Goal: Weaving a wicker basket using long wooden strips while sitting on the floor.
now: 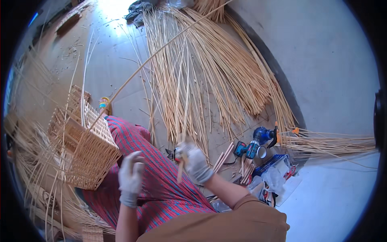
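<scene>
My left hand (131, 177), in a whitish glove, is raised above my striped lap cloth (161, 177) with nothing visible in it, its fingers loosely bent and apart. In my right hand (194, 162), also gloved, the fingers close round a pale cane rod (180, 172) whose end sticks out below; motion blurs it. A small dark tool (171, 154) with a bit of red shows beside that hand; whether the hand touches it I cannot tell. Tilted against my leg at the left is a woven wicker basket (90, 163), with long loose canes standing out of it.
A wide spread of long canes (225, 64) covers the floor ahead. At the right lie a blue cordless drill (252, 147), a white ring (261, 152), short cane pieces (223, 158) and clear plastic bags (274, 179). A pale wall (322, 72) borders the right side.
</scene>
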Action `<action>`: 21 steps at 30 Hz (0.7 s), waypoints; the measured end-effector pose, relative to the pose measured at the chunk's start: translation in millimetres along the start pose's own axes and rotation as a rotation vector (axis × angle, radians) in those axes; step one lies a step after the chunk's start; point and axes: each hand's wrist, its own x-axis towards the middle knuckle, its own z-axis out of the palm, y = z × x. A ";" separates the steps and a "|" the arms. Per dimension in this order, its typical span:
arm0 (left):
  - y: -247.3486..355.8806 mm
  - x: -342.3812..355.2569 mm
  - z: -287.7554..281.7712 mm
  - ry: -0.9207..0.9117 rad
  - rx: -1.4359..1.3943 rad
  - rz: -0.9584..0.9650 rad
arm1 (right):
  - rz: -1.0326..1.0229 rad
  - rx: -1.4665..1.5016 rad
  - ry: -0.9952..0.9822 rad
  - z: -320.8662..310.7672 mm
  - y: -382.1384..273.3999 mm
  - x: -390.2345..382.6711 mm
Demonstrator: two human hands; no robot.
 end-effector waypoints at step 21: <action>-97.1 -142.4 -210.4 0.251 -0.128 -0.206 | -0.237 -0.599 -0.597 154.7 76.3 9.7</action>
